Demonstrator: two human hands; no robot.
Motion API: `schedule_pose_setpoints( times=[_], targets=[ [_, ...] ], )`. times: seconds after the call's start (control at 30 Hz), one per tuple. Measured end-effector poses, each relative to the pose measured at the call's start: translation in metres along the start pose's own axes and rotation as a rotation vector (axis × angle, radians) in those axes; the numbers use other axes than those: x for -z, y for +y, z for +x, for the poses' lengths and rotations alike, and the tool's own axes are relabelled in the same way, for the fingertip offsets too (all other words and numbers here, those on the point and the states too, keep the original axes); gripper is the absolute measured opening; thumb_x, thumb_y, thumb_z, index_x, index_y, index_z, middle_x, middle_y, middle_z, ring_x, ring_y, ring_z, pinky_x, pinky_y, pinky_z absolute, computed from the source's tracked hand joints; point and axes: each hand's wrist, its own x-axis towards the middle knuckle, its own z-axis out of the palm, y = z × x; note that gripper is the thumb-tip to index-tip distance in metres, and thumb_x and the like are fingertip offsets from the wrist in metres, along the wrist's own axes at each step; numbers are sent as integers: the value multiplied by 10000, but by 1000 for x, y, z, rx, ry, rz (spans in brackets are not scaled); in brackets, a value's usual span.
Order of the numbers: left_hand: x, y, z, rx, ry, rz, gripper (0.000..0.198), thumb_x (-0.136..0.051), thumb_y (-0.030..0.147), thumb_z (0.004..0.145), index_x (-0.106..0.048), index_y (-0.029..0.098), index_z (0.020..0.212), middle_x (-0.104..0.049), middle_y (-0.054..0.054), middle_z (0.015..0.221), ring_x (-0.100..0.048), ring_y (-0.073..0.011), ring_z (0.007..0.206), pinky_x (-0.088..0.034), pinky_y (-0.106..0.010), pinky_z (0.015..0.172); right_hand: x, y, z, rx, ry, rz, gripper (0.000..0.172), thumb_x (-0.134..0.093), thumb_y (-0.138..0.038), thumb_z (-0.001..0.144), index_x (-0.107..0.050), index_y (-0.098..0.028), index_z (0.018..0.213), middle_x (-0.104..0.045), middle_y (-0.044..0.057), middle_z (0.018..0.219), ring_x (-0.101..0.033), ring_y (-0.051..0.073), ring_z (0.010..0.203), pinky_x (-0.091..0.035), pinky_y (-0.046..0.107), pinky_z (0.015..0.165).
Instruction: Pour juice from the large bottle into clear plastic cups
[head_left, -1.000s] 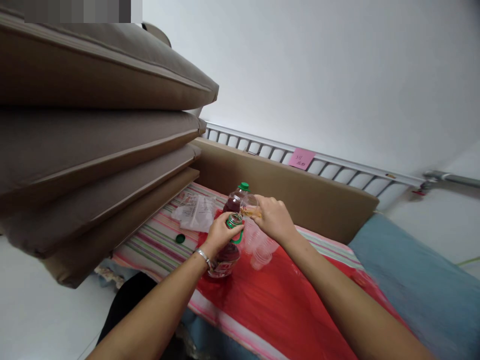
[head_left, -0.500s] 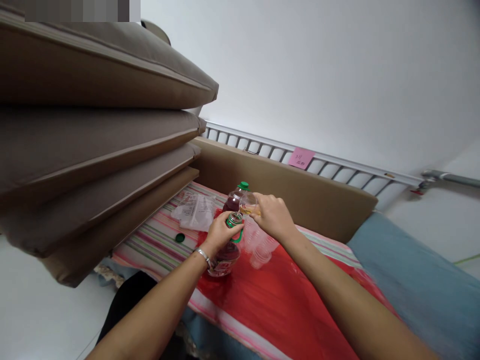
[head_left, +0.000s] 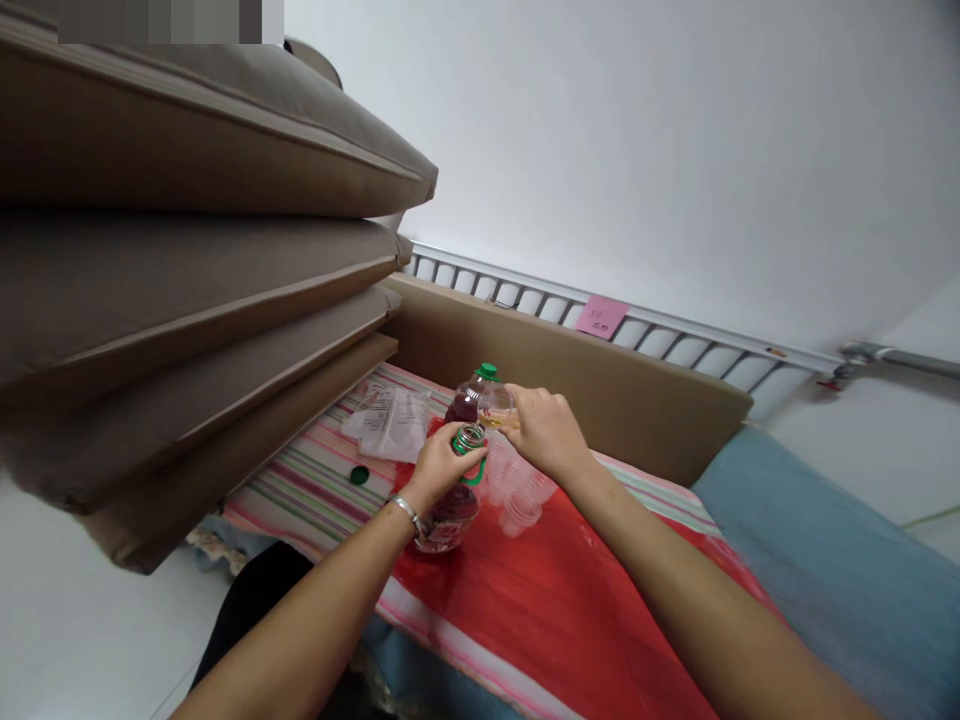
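Note:
My left hand (head_left: 439, 467) is wrapped round the neck of an uncapped bottle (head_left: 450, 530) with dark red contents, which stands on a red plastic sheet (head_left: 540, 590). Tilted over the bottle's open mouth is a clear plastic cup (head_left: 495, 405) with some amber liquid in it, gripped by my right hand (head_left: 544, 425). Behind them stands a second bottle (head_left: 463, 402) of dark red liquid, closed with a green cap. Several clear plastic cups (head_left: 520, 512) lie just right of the front bottle. A loose green cap (head_left: 359, 475) rests on the striped cloth (head_left: 315, 490) to the left.
A crumpled clear plastic bag (head_left: 390, 420) lies behind the loose cap. Stacked brown cushions (head_left: 187, 290) rise on the left. A brown board (head_left: 570, 370) stands along the back before a white radiator (head_left: 675, 350) bearing a pink note (head_left: 602, 316). Blue fabric (head_left: 832, 560) covers the right side.
Almost nothing differs. Both hands, the bottle and the tilted cup keep nearly the same places, and the amber liquid in the cup looks slightly lower.

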Motion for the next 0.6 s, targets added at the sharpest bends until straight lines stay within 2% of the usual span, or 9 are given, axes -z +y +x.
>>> schedule_pose_setpoints(
  times=[0.43, 0.6],
  targets=[
    [-2, -8, 1, -6, 2, -7, 310, -738, 323, 738, -679, 174, 1004, -728, -48, 942, -671, -195, 856, -522, -299, 803, 3, 0, 1, 13, 16, -8, 360, -614, -246, 862, -554, -152, 1204, -681, 101, 1044, -592, 263, 939, -317, 334, 715],
    [-2, -7, 2, 6, 5, -12, 328, -750, 325, 726, -681, 170, 1007, -730, -57, 955, -670, -202, 874, -519, -304, 817, 3, -1, 1, 32, 16, -23, 348, -592, -216, 869, -548, -148, 1208, -676, 119, 1084, -586, 266, 972, -323, 337, 732]
  ],
)
